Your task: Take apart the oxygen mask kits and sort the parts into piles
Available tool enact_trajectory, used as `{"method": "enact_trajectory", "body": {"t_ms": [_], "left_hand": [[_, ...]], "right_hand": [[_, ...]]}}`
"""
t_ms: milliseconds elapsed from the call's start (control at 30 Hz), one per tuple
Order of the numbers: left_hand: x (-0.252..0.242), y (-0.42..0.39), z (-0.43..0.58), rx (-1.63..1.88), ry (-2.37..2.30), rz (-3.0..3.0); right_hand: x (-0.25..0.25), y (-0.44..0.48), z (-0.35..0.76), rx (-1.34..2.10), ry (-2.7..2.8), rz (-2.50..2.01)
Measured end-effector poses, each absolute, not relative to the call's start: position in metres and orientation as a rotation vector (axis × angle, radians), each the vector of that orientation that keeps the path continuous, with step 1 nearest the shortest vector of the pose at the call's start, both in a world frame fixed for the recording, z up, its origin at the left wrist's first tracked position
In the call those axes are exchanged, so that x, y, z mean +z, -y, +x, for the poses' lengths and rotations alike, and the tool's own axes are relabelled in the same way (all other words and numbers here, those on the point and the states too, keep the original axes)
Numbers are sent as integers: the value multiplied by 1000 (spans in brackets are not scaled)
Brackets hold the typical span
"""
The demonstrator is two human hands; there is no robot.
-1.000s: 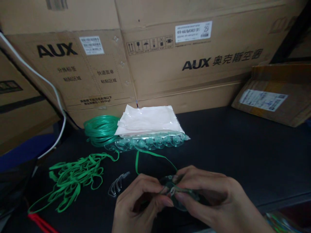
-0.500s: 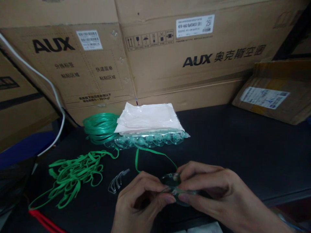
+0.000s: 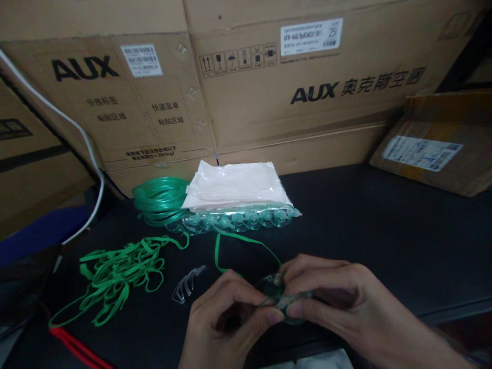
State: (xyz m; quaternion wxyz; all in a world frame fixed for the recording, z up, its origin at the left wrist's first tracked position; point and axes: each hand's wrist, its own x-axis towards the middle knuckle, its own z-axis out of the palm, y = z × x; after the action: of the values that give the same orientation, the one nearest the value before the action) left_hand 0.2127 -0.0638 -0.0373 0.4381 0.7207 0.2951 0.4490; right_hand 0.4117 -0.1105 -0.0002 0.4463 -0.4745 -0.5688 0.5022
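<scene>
A clear green plastic mask (image 3: 269, 287) is held between both hands above the dark table. My left hand (image 3: 230, 312) pinches its near left edge between thumb and finger. Opposite it, my right hand (image 3: 326, 297) grips the mask with thumb and fingers, the two thumbs almost meeting. A green elastic strap (image 3: 249, 240) loops up from behind my hands, its ends hidden by the fingers. Just left of my left hand lie several thin, bent metal strips (image 3: 186, 286). What exactly is between the fingertips is partly hidden.
At the back stand a row of clear green masks (image 3: 238, 220), white plastic packets (image 3: 238, 184) and a coil of green tubing (image 3: 159, 200). Tangled green elastic (image 3: 119, 271) lies left, tied with red cord (image 3: 79, 348). Large cardboard boxes (image 3: 246, 107) wall the back; a smaller box (image 3: 434, 148) sits right.
My thumbs and fingers have shifted slightly on the mask, my left hand a little to the right. The rest of the table is the same, with a small shift of the view.
</scene>
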Motion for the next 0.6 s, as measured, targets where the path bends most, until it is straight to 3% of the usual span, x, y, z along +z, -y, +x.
{"method": "enact_trajectory", "body": {"t_ms": [600], "left_hand": [[-38,66,212,1105,-766,1780]], "right_hand": [[-8,117,408,982,1543,-1166]]}}
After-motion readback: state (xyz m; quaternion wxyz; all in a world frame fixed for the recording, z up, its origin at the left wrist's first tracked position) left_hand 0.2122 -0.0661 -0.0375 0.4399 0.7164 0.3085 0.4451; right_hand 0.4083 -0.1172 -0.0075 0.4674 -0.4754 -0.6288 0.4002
